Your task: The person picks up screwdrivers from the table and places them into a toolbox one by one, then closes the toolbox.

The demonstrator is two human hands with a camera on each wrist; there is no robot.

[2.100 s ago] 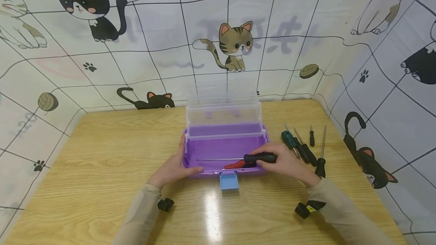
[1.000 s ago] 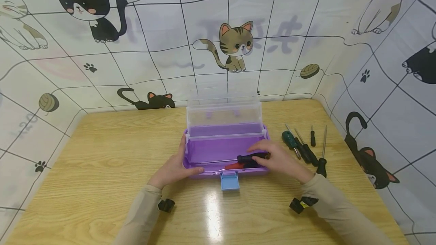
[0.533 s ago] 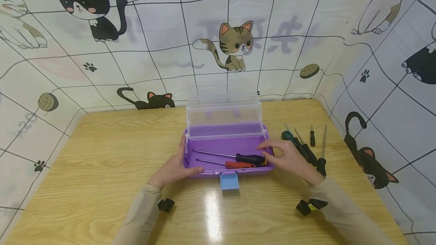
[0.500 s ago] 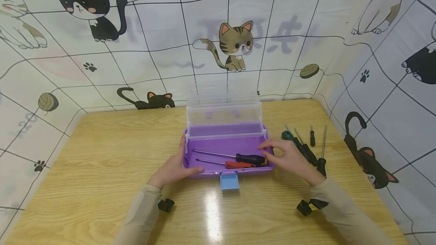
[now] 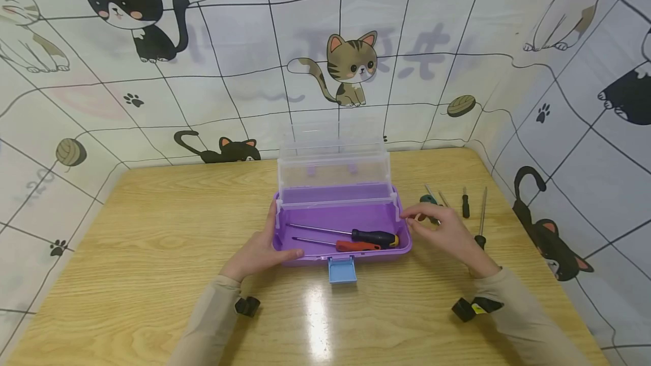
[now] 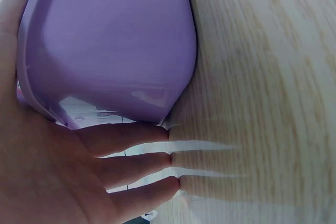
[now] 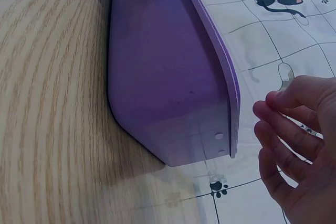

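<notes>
A purple plastic toolbox stands with its transparent lid raised and its blue latch hanging at the front. In it lie a black screwdriver with a yellow handle end and a red-handled screwdriver. My left hand rests against the toolbox's left end, thumb along the front rim. In the left wrist view its fingers are straight, with tips at the tabletop. Past the toolbox's right end, my right hand hovers with loosely bent fingers and holds nothing.
Several screwdrivers lie on the wooden table to the right: a green-handled one partly behind my right hand, a short black one and a long black-handled one. A cat-print cloth rises behind the table.
My right hand has lowered the black screwdriver into the toolbox beside the red one and let go. It has since moved right, out over the toolbox's end. My left hand has stayed put.
</notes>
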